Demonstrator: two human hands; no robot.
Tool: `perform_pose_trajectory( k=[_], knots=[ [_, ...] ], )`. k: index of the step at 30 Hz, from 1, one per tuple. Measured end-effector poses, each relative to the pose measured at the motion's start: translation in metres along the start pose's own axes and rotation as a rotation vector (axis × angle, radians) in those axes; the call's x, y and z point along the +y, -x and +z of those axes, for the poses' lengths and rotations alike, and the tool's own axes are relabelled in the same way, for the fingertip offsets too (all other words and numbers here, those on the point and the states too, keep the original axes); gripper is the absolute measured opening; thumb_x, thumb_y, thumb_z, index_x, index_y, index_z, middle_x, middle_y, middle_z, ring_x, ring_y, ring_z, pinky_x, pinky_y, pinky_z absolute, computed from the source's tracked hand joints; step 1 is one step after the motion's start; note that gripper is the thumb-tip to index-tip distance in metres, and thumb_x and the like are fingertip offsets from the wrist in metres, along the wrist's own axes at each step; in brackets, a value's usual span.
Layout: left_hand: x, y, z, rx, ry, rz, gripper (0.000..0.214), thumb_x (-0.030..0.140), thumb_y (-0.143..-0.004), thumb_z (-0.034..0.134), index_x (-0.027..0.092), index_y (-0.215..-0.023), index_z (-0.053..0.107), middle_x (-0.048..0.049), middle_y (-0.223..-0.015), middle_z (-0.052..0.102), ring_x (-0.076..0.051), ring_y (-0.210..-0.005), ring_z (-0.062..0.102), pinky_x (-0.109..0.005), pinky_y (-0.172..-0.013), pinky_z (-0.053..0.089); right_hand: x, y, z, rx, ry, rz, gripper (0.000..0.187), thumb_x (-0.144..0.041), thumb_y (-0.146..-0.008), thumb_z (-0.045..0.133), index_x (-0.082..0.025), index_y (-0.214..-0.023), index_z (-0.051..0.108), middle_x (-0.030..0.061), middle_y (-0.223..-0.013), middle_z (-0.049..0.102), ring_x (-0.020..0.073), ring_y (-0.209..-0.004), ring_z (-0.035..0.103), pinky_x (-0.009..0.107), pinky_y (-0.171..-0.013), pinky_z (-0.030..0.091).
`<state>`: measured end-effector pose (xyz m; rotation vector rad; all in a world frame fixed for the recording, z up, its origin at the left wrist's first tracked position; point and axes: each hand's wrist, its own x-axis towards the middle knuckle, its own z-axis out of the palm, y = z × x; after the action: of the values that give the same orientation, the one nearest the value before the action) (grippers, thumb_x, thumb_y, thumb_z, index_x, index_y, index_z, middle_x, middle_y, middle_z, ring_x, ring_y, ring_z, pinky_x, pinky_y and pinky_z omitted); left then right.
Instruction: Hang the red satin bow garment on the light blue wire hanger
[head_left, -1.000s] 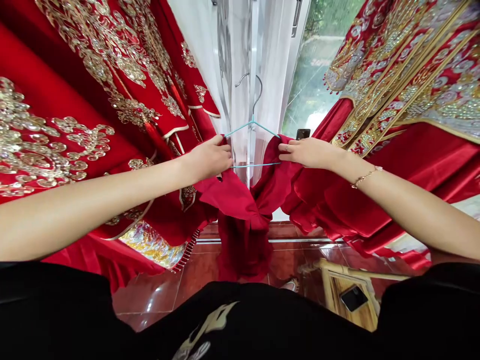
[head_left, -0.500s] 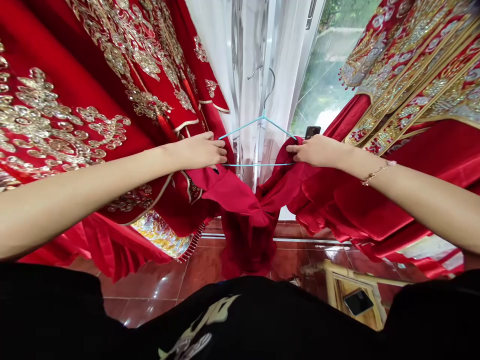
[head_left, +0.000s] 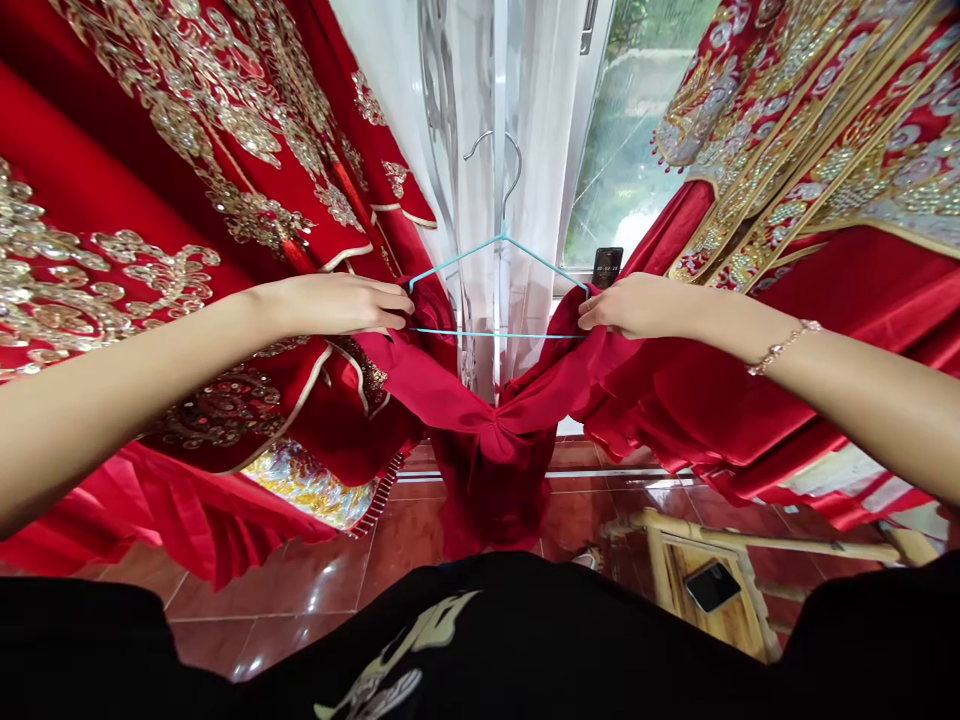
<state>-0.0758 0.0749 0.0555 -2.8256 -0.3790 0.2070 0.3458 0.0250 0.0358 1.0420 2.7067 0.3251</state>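
Observation:
A plain dark-red dress point(head_left: 495, 430) hangs from a light-blue hanger point(head_left: 459, 256) with a bare metal hook. My left hand point(head_left: 352, 304) pinches the dress's left shoulder near one end of the hanger. At the opposite end, my right hand point(head_left: 630, 305) grips the other shoulder, its fingertips close to the hanger's corner. Between my hands the neckline droops into a V with a gathered middle. The skirt falls below toward the floor, its lower part hidden by my black shirt. My fingers partly cover the hanger's ends.
Red garments with gold sequins point(head_left: 157, 260) hang on the left; more embroidered red clothing point(head_left: 810, 170) hangs on the right. Behind are a white curtain point(head_left: 390, 60) and a window point(head_left: 637, 130). A phone point(head_left: 712, 585) lies on a wooden stool point(head_left: 679, 630) over red floor tiles point(head_left: 300, 575).
My hands have spread farther apart, pulling the neckline wider, and the left hand has moved left. The hanger sits farther left in view. Both hands keep their hold on the dress.

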Motion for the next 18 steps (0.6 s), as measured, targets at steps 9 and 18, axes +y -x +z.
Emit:
perform_pose_trajectory(
  k=[9, 18],
  knots=[
    [0.012, -0.017, 0.006, -0.086, -0.125, -0.175, 0.041, 0.006, -0.086, 0.05, 0.025, -0.113, 0.074, -0.0078, -0.113, 0.075, -0.024, -0.119, 0.061, -0.034, -0.096, 0.047, 0.001, 0.005, 0.006, 0.081, -0.053, 0.001, 0.033, -0.008, -0.084, 0.051, -0.029, -0.098, 0.074, 0.0021, -0.12, 0.072, 0.0192, -0.084, 0.069, 0.035, -0.061, 0.043],
    [0.024, -0.034, 0.016, -0.022, -0.181, -0.274, 0.027, 0.015, -0.086, 0.062, 0.023, -0.107, 0.076, -0.0107, -0.108, 0.076, -0.028, -0.115, 0.061, -0.033, -0.086, 0.048, 0.02, 0.026, 0.01, 0.194, -0.166, 0.134, 0.015, -0.023, -0.092, 0.055, -0.027, -0.089, 0.069, 0.0045, -0.099, 0.074, 0.0219, -0.084, 0.068, 0.038, -0.073, 0.048]
  ],
)
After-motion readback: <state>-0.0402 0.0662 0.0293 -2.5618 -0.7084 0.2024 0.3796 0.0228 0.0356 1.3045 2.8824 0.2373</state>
